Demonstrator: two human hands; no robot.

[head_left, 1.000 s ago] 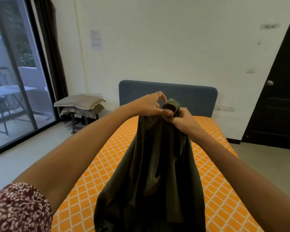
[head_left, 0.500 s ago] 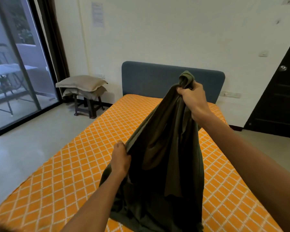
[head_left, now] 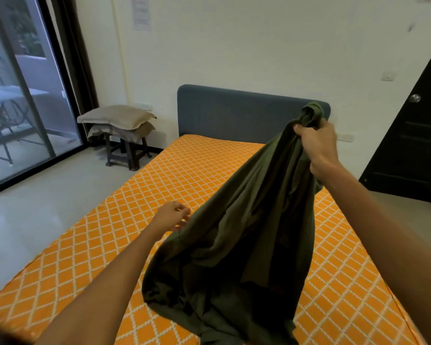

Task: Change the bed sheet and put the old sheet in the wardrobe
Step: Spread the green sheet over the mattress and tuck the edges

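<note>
Unfolding of the dark green sheet (head_left: pixel 246 240) is proceeding over the orange quilted mattress (head_left: pixel 139 220): the right hand (head_left: pixel 316 143) is gripping a bunched corner high, while the left hand (head_left: pixel 172 216), fingers loose and holding nothing, is reaching beside its edge. Its long axis is hanging from that corner down to the mattress, so the next move likely requires finding a second corner and spreading.

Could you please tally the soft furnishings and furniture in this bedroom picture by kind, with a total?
Green sheet, bunched in the right hand: 1
Orange patterned mattress: 1
Beige pillows stacked on the stool: 2
Dark wooden stool: 1
Blue headboard: 1
Total: 6
</note>
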